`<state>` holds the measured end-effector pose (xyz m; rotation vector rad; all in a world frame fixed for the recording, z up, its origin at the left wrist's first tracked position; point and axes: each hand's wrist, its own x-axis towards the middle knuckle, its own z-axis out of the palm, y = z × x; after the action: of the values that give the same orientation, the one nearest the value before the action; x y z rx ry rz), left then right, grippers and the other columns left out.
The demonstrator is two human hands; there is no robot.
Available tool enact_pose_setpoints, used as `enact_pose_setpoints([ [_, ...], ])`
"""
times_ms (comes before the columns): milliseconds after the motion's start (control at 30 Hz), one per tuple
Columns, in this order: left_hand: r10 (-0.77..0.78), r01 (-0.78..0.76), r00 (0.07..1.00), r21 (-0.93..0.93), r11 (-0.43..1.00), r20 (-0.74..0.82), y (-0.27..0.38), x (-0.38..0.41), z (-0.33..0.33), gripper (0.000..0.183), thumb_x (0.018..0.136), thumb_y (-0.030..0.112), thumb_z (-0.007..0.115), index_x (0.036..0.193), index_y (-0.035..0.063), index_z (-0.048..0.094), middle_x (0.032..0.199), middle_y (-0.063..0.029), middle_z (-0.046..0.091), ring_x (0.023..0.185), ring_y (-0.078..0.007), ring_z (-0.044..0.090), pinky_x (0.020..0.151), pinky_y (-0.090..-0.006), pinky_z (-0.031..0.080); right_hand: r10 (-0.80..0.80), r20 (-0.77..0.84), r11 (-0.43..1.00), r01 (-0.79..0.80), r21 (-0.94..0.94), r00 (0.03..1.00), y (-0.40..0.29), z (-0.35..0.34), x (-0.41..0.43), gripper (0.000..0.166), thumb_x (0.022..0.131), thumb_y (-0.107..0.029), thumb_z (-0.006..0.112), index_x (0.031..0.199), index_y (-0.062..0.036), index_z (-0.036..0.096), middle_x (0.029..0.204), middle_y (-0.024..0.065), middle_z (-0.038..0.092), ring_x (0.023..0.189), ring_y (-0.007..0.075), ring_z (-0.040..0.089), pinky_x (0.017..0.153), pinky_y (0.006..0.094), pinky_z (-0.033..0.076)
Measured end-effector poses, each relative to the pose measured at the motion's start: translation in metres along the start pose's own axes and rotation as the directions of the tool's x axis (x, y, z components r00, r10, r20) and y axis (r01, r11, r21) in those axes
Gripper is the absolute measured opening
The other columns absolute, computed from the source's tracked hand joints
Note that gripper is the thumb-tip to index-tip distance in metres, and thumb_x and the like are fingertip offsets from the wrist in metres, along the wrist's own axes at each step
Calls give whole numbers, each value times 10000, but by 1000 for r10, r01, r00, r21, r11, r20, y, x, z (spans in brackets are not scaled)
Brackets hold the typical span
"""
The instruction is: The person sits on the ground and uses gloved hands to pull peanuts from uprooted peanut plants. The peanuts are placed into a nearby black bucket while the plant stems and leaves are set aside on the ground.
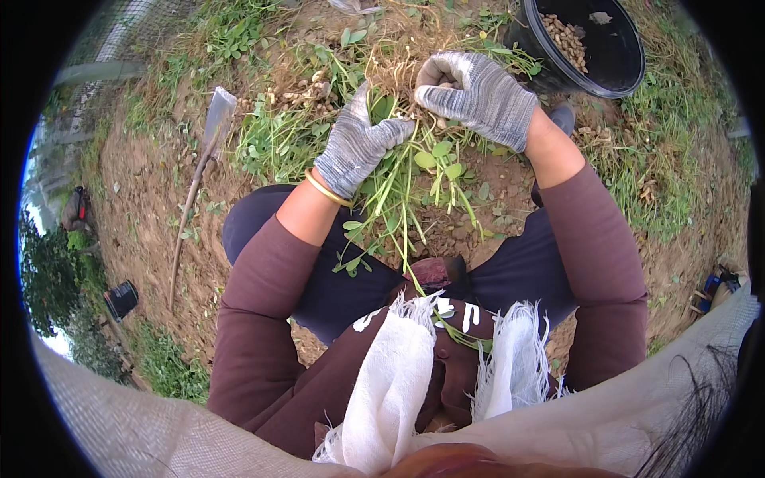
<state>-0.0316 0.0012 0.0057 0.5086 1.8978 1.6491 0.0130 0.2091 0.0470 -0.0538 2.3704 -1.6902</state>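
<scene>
Uprooted peanut plants (412, 173) hang before me, leafy stems toward my lap and roots (397, 69) pointing away. My left hand (364, 138), in a grey knitted glove, grips the bunch of stems just below the roots. On the other side my right hand (475, 92), gloved alike, has its thumb and fingers closed at the roots beside a peanut pod (445, 85). Another pod (441, 122) hangs just under that hand. Part of the root mass is hidden behind the gloves.
A black bucket (529, 51) at the upper right holds peanuts (565, 40). A long-handled hoe (190, 206) lies on the soil to the left. Loose peanut pods (305, 95) and cut plants (272, 140) cover the ground ahead. A dark container (121, 300) stands far left.
</scene>
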Motion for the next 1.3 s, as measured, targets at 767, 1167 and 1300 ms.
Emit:
enact_pose_setpoints([
  [767, 1, 4, 998, 74, 997, -71, 2, 1, -7, 546, 784, 246, 732, 1162, -69, 496, 927, -96, 673, 812, -150, 631, 740, -288, 515, -140, -156, 922, 71, -380, 978, -3, -12, -7, 203, 851, -118, 569, 994, -22, 676, 919, 133, 692, 865, 232, 659, 784, 340, 505],
  [1167, 125, -110, 991, 259, 960, -41, -5, 4, -9, 551, 805, 94, 683, 1278, -1, 416, 1078, -61, 612, 900, -101, 585, 775, -255, 502, -73, -323, 997, 73, -11, 944, 13, 33, -1, 306, 826, -217, 681, 1048, -6, 671, 965, 146, 694, 860, 223, 682, 775, 313, 529],
  [1300, 128, -106, 986, 193, 975, -109, -3, 2, -8, 542, 793, 115, 701, 1244, -28, 437, 1028, -68, 624, 846, -103, 597, 743, -249, 508, -65, -323, 990, 102, 100, 944, 14, 35, 0, 305, 841, -208, 670, 1059, 5, 662, 945, 125, 696, 839, 172, 666, 759, 295, 524],
])
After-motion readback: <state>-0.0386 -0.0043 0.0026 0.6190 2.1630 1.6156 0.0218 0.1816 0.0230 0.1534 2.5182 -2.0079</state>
